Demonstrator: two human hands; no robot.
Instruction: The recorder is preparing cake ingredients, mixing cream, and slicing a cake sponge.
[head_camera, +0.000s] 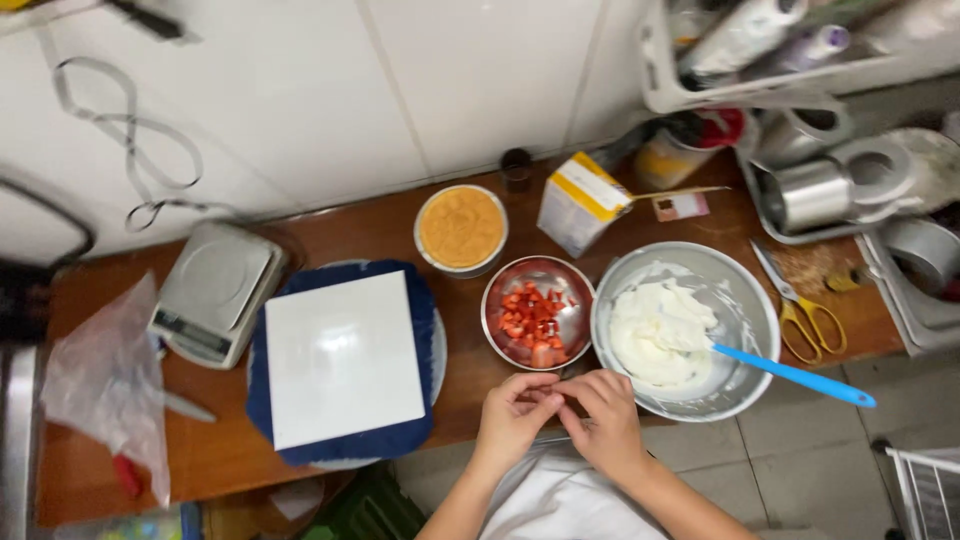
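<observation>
Your left grip (515, 408) and your right grip (603, 415) meet at the near edge of the table (380, 235), fingertips touching each other. The fingers of both are curled in and pinched together; whether something small is between them I cannot tell, it is too small to see.

Just beyond your fingers stands a small metal bowl of chopped red fruit (537, 312), very near to both grips. To the right of it, touching or almost touching, is a larger metal bowl of white cream (685, 328). A blue spatula (795, 376) rests in the cream, and its handle goes out over the rim to the right, past the table edge.

To the left of the fruit bowl lies a white square board (343, 358) on a dark blue cloth (425, 300), which sits on a round stand. Further left is a grey kitchen scale (215, 290), and then a clear plastic bag (105, 385) near the left end of the table.

Behind the fruit bowl you have a round tin with an orange-brown crumb layer (461, 228) and an open carton (583, 202), tilted. Yellow-handled scissors (800, 305) lie to the right of the cream bowl. At the far right, metal cups and rings (820, 180) crowd a tray.

Nothing stands between your grips and the two bowls.
</observation>
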